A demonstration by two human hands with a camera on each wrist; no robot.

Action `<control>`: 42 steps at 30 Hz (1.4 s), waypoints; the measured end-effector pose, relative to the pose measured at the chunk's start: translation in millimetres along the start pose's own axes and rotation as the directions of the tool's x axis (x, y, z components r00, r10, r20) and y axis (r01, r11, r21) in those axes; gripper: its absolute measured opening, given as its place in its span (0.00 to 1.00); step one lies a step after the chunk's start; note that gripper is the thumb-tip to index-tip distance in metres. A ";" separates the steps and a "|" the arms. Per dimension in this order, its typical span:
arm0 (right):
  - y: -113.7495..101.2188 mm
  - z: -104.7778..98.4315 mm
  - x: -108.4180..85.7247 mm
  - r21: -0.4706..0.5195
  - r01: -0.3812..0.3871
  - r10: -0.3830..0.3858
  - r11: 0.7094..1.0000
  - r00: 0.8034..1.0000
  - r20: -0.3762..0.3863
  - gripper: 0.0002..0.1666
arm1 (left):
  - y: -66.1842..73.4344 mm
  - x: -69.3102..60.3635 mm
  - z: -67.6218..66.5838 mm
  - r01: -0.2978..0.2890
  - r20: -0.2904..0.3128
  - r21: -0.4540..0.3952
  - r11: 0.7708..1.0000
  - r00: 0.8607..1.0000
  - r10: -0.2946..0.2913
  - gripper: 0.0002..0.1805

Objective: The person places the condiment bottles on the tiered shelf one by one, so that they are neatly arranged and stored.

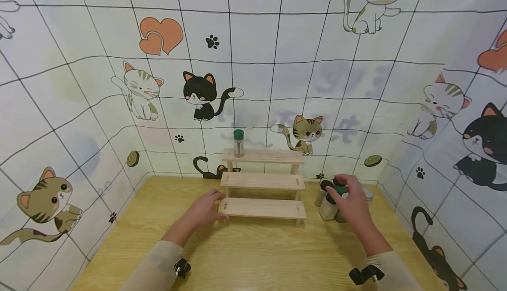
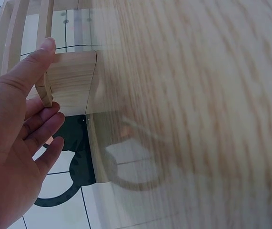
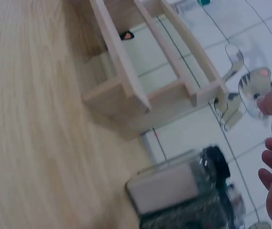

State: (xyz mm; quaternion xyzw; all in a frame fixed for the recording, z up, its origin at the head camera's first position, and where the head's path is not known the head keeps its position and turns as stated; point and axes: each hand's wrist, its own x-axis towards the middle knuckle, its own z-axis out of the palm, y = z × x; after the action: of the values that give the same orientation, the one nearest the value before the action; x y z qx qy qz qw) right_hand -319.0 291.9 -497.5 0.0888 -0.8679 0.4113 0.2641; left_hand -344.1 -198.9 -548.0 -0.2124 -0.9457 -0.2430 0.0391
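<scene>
A three-tier wooden rack point(image 1: 261, 207) stands against the back wall. My left hand point(image 1: 203, 209) holds the left end of its lowest tier; in the left wrist view the thumb point(image 2: 33, 64) lies over the board and the fingers are beneath it. On the top tier, toward the left, a small spice jar point(image 1: 239, 146) with a green cap stands upright. My right hand point(image 1: 354, 200) hovers over a cluster of jars right of the rack, thumb and fingers apart. A white-filled jar point(image 3: 166, 188) with a black cap is in that cluster, beside a dark-filled jar point(image 3: 188, 214).
The wooden table point(image 1: 261, 256) meets a wall covering point(image 1: 253, 40) printed with cats and grid lines at the back and sides. A clear-lidded container point(image 1: 369, 195) sits at the right of the cluster, partly behind my right hand.
</scene>
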 end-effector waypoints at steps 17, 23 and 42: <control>58.8 -6.5 -47.0 -0.073 -0.036 0.019 0.997 0.973 -0.229 0.29 | 5.2 3.2 4.2 -0.022 0.006 -0.016 1.000 1.000 0.022 0.41; 69.1 5.2 -50.1 -0.054 -0.098 0.086 0.994 0.980 -0.181 0.31 | 6.7 3.1 3.6 0.003 0.006 -0.020 1.000 1.000 -0.003 0.42; 79.2 9.7 -56.7 -0.057 -0.097 0.097 0.994 0.995 -0.013 0.52 | 0.5 -0.3 1.3 -0.004 -0.001 -0.019 1.000 1.000 0.004 0.41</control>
State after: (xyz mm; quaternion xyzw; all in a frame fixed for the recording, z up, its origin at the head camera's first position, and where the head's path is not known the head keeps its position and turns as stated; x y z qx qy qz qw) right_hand -304.3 332.1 -585.6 0.0369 -0.8813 0.3990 0.2506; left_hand -343.6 -198.0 -549.0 -0.2146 -0.9429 -0.2520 0.0381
